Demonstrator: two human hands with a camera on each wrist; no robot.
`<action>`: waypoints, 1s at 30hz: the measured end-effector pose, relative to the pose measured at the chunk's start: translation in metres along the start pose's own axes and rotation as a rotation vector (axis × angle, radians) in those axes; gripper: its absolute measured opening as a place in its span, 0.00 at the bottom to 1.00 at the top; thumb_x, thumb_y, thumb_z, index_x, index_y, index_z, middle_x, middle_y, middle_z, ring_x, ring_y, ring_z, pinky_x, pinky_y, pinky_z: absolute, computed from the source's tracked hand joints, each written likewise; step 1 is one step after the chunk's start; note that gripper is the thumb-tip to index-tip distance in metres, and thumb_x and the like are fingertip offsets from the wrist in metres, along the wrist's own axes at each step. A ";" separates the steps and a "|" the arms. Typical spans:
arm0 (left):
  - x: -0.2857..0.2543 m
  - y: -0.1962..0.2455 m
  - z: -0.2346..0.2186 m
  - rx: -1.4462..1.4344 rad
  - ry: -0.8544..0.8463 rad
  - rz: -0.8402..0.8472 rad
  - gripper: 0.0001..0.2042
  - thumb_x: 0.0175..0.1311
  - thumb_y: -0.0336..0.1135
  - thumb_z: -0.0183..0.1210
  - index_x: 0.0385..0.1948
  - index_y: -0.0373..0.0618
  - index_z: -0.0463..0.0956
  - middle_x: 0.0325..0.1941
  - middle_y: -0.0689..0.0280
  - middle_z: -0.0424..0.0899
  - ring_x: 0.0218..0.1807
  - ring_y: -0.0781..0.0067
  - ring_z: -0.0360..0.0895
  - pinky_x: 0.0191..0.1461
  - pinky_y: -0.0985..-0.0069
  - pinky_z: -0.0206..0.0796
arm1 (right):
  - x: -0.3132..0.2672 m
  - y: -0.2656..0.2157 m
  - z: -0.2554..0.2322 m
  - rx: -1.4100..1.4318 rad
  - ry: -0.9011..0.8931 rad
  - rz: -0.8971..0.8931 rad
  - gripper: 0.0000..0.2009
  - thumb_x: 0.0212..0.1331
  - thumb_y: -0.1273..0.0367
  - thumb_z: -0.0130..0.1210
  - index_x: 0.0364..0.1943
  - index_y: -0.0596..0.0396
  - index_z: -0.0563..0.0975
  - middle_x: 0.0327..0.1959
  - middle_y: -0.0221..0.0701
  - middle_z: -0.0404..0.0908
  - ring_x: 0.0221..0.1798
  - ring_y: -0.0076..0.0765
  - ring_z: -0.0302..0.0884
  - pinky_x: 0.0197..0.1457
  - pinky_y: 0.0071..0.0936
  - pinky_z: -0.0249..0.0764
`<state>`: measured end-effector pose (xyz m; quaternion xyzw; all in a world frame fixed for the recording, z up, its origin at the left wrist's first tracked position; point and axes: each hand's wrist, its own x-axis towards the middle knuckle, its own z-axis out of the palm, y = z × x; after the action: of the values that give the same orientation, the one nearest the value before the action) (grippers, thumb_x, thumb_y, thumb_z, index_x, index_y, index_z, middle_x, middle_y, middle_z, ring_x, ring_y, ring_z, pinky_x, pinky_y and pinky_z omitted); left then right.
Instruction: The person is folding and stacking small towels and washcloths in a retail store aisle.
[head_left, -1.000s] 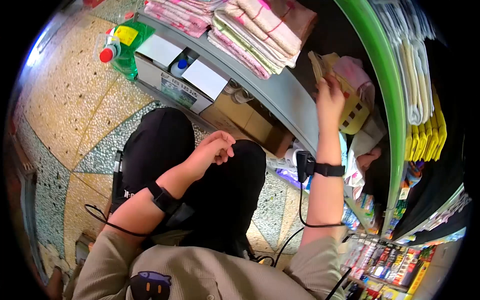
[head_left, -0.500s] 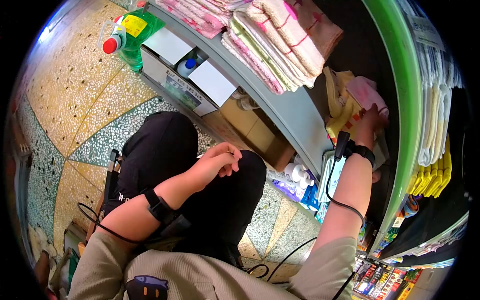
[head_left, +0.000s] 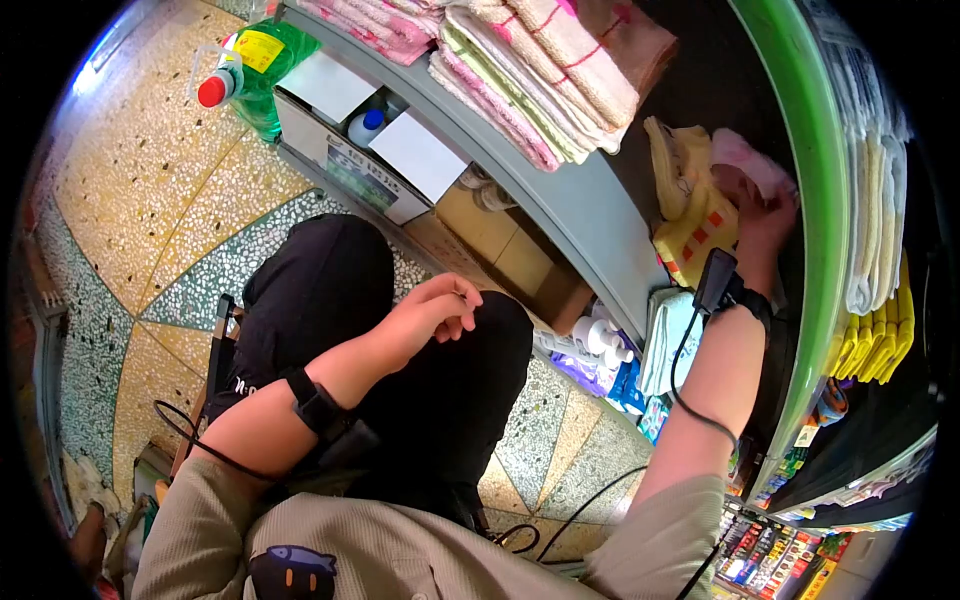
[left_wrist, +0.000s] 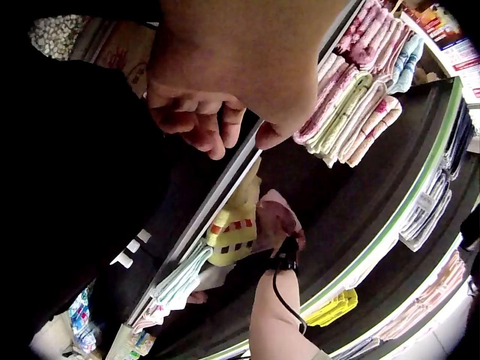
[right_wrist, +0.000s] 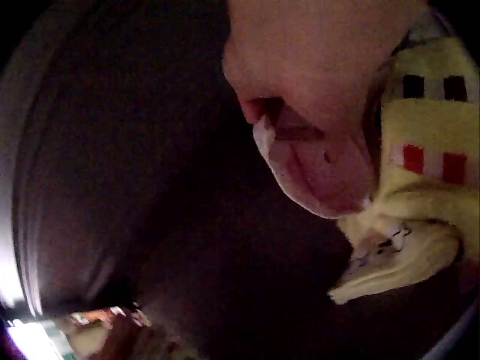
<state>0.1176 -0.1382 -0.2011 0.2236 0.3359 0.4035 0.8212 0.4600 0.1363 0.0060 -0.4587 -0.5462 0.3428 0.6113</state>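
On the dark shelf, the right hand [head_left: 765, 225] pinches a pink cloth [head_left: 745, 165]; in the right wrist view the hand [right_wrist: 315, 67] has the pink cloth's [right_wrist: 322, 176] pale edge between thumb and fingers. Beside it lies a yellow towel [head_left: 700, 235] with coloured squares, crumpled at one end; the right wrist view shows this towel [right_wrist: 427, 127] close by. Over the knees hangs the left hand [head_left: 425, 315], fingers loosely curled around nothing; the left wrist view shows the same hand [left_wrist: 225, 75] above the shelf edge.
Folded towels [head_left: 540, 80] are stacked on the same shelf. Below are an open box [head_left: 360, 175] with bottles and a cardboard box [head_left: 500, 240]. A green bottle [head_left: 265, 75] stands on the floor. Pale blue cloth [head_left: 670, 335] and yellow cloths [head_left: 880, 340] lie nearby.
The right hand has moved from the yellow towel to the pink cloth, deeper over the shelf, and the pink cloth is now pinched and slightly shifted. The left hand has stayed nearly in place.
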 end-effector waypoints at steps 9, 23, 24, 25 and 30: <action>-0.003 -0.004 -0.003 0.013 -0.022 0.041 0.14 0.62 0.39 0.46 0.47 0.48 0.65 0.39 0.64 0.74 0.38 0.72 0.71 0.41 0.75 0.64 | -0.120 -0.019 0.032 0.491 0.194 0.170 0.23 0.52 0.66 0.42 0.54 0.58 0.69 0.57 0.40 0.69 0.61 0.46 0.65 0.65 0.48 0.58; -0.019 0.026 0.064 -0.230 -0.231 0.107 0.25 0.71 0.49 0.34 0.62 0.41 0.56 0.61 0.56 0.66 0.61 0.61 0.66 0.61 0.59 0.61 | -0.340 -0.056 0.100 -0.284 -0.625 -0.098 0.04 0.42 0.74 0.46 0.19 0.62 0.66 0.18 0.36 0.61 0.25 0.39 0.62 0.31 0.31 0.60; -0.014 0.020 0.064 -0.282 -0.208 0.202 0.25 0.69 0.48 0.40 0.59 0.39 0.60 0.58 0.56 0.70 0.57 0.64 0.70 0.59 0.67 0.64 | -0.347 -0.062 0.099 -0.272 -0.668 -0.093 0.05 0.42 0.74 0.47 0.18 0.62 0.66 0.18 0.36 0.61 0.25 0.40 0.62 0.31 0.31 0.60; -0.020 0.020 0.060 -0.336 -0.165 0.142 0.25 0.68 0.48 0.42 0.58 0.38 0.61 0.57 0.55 0.71 0.56 0.64 0.71 0.59 0.69 0.64 | -0.354 -0.069 0.094 -0.252 -0.708 -0.083 0.06 0.41 0.73 0.48 0.18 0.62 0.66 0.17 0.36 0.61 0.25 0.41 0.62 0.31 0.31 0.60; -0.058 0.008 0.029 0.345 0.346 0.497 0.17 0.55 0.32 0.60 0.46 0.38 0.69 0.40 0.65 0.75 0.42 0.73 0.74 0.51 0.77 0.65 | -0.395 -0.086 0.060 -0.009 -0.706 0.178 0.17 0.46 0.59 0.52 0.21 0.63 0.71 0.22 0.32 0.71 0.27 0.28 0.66 0.30 0.25 0.59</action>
<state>0.1084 -0.1833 -0.1550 0.3622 0.4686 0.5606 0.5788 0.3271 -0.2455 -0.0545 -0.3606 -0.6832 0.5292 0.3510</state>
